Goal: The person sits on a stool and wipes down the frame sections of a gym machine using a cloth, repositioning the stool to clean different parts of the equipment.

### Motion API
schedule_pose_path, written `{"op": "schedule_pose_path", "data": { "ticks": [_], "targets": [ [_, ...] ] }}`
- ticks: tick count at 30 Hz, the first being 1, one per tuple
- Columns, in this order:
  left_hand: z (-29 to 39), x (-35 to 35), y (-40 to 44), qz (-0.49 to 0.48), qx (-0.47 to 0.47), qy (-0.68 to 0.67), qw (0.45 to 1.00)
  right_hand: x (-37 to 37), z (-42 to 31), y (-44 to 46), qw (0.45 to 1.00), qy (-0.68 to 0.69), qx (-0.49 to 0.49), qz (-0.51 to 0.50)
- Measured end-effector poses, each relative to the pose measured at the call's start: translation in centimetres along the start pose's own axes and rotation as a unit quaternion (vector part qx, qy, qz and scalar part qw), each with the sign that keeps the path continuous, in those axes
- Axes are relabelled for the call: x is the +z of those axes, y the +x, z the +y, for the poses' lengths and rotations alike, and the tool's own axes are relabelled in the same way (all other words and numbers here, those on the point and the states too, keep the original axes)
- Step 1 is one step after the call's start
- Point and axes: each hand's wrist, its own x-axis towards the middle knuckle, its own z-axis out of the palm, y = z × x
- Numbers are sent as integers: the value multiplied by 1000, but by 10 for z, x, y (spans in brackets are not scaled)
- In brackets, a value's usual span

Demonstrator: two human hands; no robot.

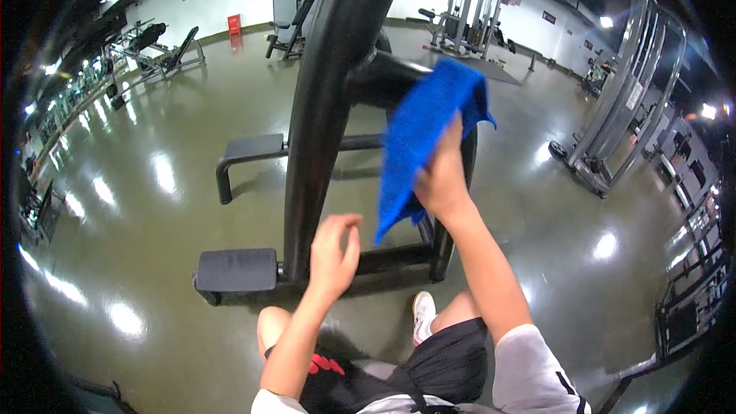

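Note:
A blue cloth (433, 119) is gripped in my right hand (442, 182), raised in front of the black frame of a gym machine (326, 107). The cloth overlaps a short black crossbar (387, 77), but whether it touches the bar I cannot tell. Its lower corner hangs down to the left of the hand. My left hand (334, 259) holds nothing; its fingers are loosely bent, with the thumb apart from them. That hand is near the lower part of the thick slanted post, and contact with the post is unclear.
A padded black footrest (236, 270) juts out at the machine's lower left, with a second padded step (255, 147) behind it. A tall grey rack (613, 107) stands to the right. Further machines line the walls. Shiny green floor (161, 207) surrounds the frame.

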Motion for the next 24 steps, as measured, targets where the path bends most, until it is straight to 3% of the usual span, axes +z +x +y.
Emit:
{"op": "schedule_pose_path", "data": {
  "ticks": [2,4,5,8,9,13,16,17,18,20,21,22,23,24],
  "targets": [
    [32,-19,41,77,78,42,993,11,-20,49,956,-282,-63,-54],
    [51,-33,74,112,185,89,972,20,-32,74,945,-304,6,-118],
    [65,-39,88,106,198,101,969,23,-28,80,937,-342,-22,-66],
    [85,-48,124,93,297,182,933,7,-5,95,938,-324,-35,-117],
    [88,-50,133,86,310,215,922,4,10,97,947,-307,-53,-78],
    [108,-57,163,83,363,328,868,-25,42,101,964,-162,156,-144],
    [119,-64,183,165,370,352,844,-26,127,80,956,10,242,-165],
    [119,-68,190,168,360,351,848,-48,95,75,943,105,278,-149],
    [118,-69,198,170,360,352,847,-49,124,65,897,250,326,-163],
    [111,-69,217,243,316,223,889,-51,137,41,920,235,277,-145],
    [103,-69,225,236,287,221,902,-48,137,31,922,231,273,-149],
    [89,-63,233,245,286,217,901,-46,136,24,970,100,189,-113],
    [72,-53,242,235,194,69,950,-44,134,23,992,-33,95,-72],
    [64,-47,248,216,100,-81,968,-40,131,23,993,-38,85,-73]
  ]
}}
